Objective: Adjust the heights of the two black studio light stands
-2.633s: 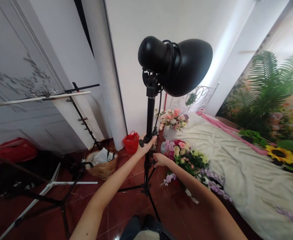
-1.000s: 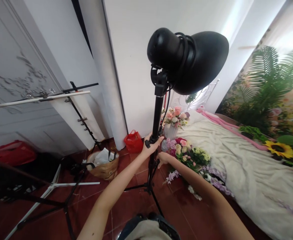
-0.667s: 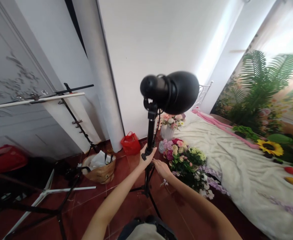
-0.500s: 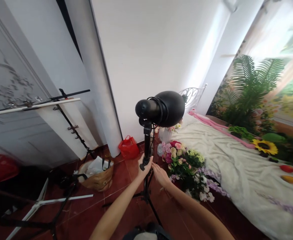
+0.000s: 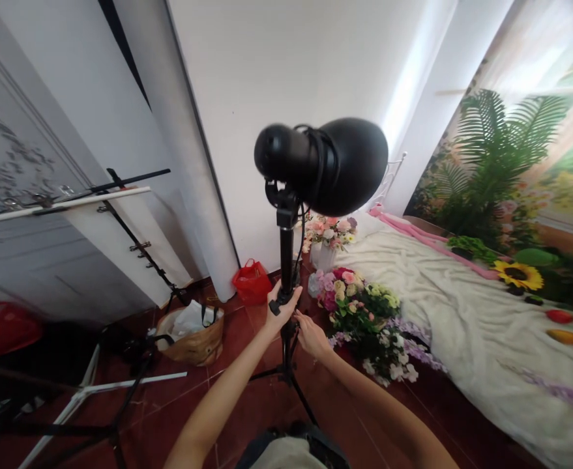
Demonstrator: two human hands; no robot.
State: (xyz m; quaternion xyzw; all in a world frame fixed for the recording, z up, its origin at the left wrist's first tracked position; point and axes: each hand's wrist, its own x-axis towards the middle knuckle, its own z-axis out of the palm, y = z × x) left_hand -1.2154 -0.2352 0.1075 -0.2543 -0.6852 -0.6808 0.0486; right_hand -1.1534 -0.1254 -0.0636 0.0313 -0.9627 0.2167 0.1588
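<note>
"One black lamp stand (image 5: 287,244), upright on the red tiled floor (image 5: 257,407), straight ahead of the person. Which hand has it?"

"The left hand (image 5: 280,312). It is wrapped round the pole (image 5: 287,264) by a black knob (image 5: 275,307), thumb on the right side."

"And the right hand (image 5: 311,335)?"

"Just below and to the right of the left one, coming in from the side. Its fingers are drawn narrow, tips right by the pole; whether they pinch anything there, I cannot tell."

"How does the long axis run?"

"Up and down, from the spread legs (image 5: 303,398) to the lamp head (image 5: 320,163), well above both hands. Its shade (image 5: 357,166) juts to the right, the bed (image 5: 472,312) side."

"So which is nearer that head?"

"The left, being higher. The right is nearer the legs, and the flowers (image 5: 359,306) beside the bed."
</note>
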